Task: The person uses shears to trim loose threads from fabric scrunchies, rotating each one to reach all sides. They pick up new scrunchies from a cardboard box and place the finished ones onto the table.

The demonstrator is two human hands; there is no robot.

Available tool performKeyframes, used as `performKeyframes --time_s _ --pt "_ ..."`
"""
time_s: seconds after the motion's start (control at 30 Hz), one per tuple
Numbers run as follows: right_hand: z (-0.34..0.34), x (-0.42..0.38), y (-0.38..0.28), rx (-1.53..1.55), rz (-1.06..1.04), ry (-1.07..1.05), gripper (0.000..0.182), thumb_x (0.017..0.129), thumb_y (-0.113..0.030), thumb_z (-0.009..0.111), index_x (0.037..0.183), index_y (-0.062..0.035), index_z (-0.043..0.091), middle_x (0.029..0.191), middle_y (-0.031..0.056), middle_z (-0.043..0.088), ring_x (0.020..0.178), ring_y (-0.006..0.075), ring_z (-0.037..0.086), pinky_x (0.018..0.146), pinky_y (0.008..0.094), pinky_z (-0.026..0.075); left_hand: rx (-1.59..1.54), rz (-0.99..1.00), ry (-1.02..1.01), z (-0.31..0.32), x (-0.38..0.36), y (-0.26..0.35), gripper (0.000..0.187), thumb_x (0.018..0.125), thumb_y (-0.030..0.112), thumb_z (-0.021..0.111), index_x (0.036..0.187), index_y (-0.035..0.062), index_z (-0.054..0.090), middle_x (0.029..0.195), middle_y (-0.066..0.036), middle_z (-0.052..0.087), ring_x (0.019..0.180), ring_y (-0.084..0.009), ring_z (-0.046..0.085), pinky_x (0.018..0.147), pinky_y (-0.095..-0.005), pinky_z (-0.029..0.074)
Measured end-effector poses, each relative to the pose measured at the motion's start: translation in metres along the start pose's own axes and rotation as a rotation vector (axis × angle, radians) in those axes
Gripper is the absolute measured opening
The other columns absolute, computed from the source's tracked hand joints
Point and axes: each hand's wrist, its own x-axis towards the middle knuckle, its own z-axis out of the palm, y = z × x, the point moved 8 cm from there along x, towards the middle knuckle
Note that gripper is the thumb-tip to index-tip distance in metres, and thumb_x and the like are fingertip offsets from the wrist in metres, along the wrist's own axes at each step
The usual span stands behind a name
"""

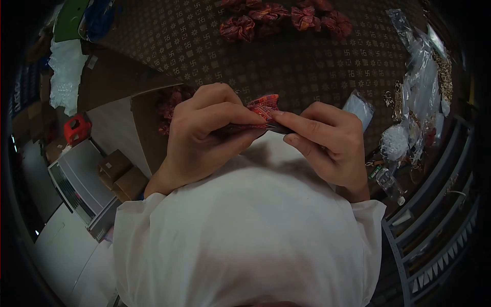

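Observation:
Between both hands, close above my white shirt, is a small piece of red plaid fabric (265, 105), bunched and partly hidden by fingers. My left hand (207, 130) is closed, its thumb and forefinger pinching the fabric's left side. From the other side my right hand (327, 138) pinches the fabric's right edge between thumb and fingers. A thin dark strip (277, 128) shows at the right fingertips; I cannot make out what it is. Farther off on the patterned cloth lie several red gathered scrunchies (273, 15).
A cardboard box (143, 123) with red gathered pieces stands by my left hand. Clear plastic bags (419, 82) and small metal chains lie at the right. A blue-white packet (359, 110) sits behind my right hand. A grey metal rack (434, 204) is at lower right.

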Motion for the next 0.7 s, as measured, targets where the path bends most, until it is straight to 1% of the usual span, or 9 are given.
performKeyframes --time_s 0.03,0.07,0.13,0.17,0.23,0.3,0.37,0.43,0.7 --pt "0.001 0.0 0.001 0.027 0.021 -0.002 0.03 0.07 -0.005 0.069 0.1 -0.0063 0.066 0.062 0.0064 0.053 0.05 0.0169 0.05 0.044 0.0273 0.04 0.044 0.02 0.009 -0.001 0.0 0.002 0.026 0.055 -0.001 0.075 0.079 0.007 0.068 0.068 -0.001 0.055 0.064 -0.0138 0.053 0.057 -0.025 0.04" --pt "0.001 0.0 0.002 0.054 0.041 -0.003 0.029 0.071 -0.005 0.068 0.1 -0.0059 0.066 0.063 0.0066 0.054 0.05 0.0168 0.05 0.044 0.0272 0.04 0.044 0.02 0.009 -0.001 0.0 0.002 0.026 0.055 -0.001 0.075 0.079 0.007 0.068 0.068 -0.001 0.055 0.064 -0.0138 0.053 0.057 -0.025 0.04" --pt "0.001 0.0 0.003 0.074 0.055 -0.008 0.028 0.071 -0.005 0.068 0.099 -0.0055 0.066 0.063 0.0069 0.054 0.05 0.0167 0.05 0.044 0.0271 0.04 0.104 0.081 0.038 -0.003 -0.001 0.007 0.026 0.054 0.001 0.076 0.078 0.0081 0.067 0.067 0.0 0.055 0.064 -0.0148 0.053 0.063 -0.0271 0.041" --pt "0.001 0.0 0.004 0.094 0.068 -0.014 0.027 0.072 -0.005 0.068 0.099 -0.005 0.066 0.063 0.0071 0.054 0.049 0.0167 0.05 0.044 0.027 0.04 0.104 0.081 0.038 -0.003 -0.001 0.007 0.026 0.054 0.001 0.076 0.078 0.0081 0.067 0.067 0.0 0.055 0.064 -0.0148 0.053 0.063 -0.0271 0.041" --pt "0.002 0.001 0.004 0.1 0.077 -0.009 0.026 0.073 -0.005 0.068 0.099 -0.0047 0.066 0.063 0.0072 0.054 0.049 0.0164 0.05 0.044 0.0268 0.039 0.127 0.109 0.057 -0.004 -0.001 0.009 0.026 0.054 0.002 0.077 0.077 0.0089 0.067 0.066 0.0 0.054 0.063 -0.015 0.052 0.068 -0.0298 0.041" --pt "0.003 0.0 0.004 0.105 0.087 -0.003 0.026 0.073 -0.006 0.067 0.099 -0.0044 0.066 0.063 0.0073 0.054 0.049 0.0161 0.049 0.043 0.0265 0.039 0.136 0.132 0.063 -0.004 -0.001 0.01 0.026 0.054 0.002 0.077 0.077 0.009 0.067 0.065 0.0 0.054 0.062 -0.0147 0.052 0.069 -0.0309 0.041" --pt "0.004 0.0 0.003 0.123 0.093 -0.001 0.03 0.073 -0.005 0.066 0.103 -0.0024 0.065 0.064 0.0075 0.054 0.05 0.0108 0.046 0.044 0.0228 0.034 0.144 0.154 0.068 -0.005 -0.001 0.012 0.026 0.054 0.002 0.077 0.077 0.0091 0.067 0.065 0.0 0.054 0.061 -0.0145 0.052 0.07 -0.0321 0.041" --pt "0.005 -0.001 0.004 0.125 0.104 0.005 0.03 0.073 -0.005 0.066 0.103 -0.002 0.065 0.064 0.0077 0.054 0.051 0.011 0.046 0.044 0.0227 0.035 0.165 0.172 0.077 -0.006 -0.001 0.013 0.025 0.055 0.002 0.077 0.077 0.0092 0.067 0.063 0.0 0.053 0.06 -0.0141 0.052 0.072 -0.0341 0.042" --pt "0.005 0.001 0.003 0.127 0.126 0.0 0.029 0.073 -0.003 0.066 0.101 -0.0009 0.066 0.065 0.0083 0.056 0.052 0.0115 0.047 0.045 0.0227 0.035 0.182 0.18 0.069 -0.006 -0.002 0.014 0.025 0.055 0.003 0.077 0.077 0.0089 0.067 0.063 0.001 0.053 0.06 -0.0132 0.052 0.076 -0.0358 0.042"
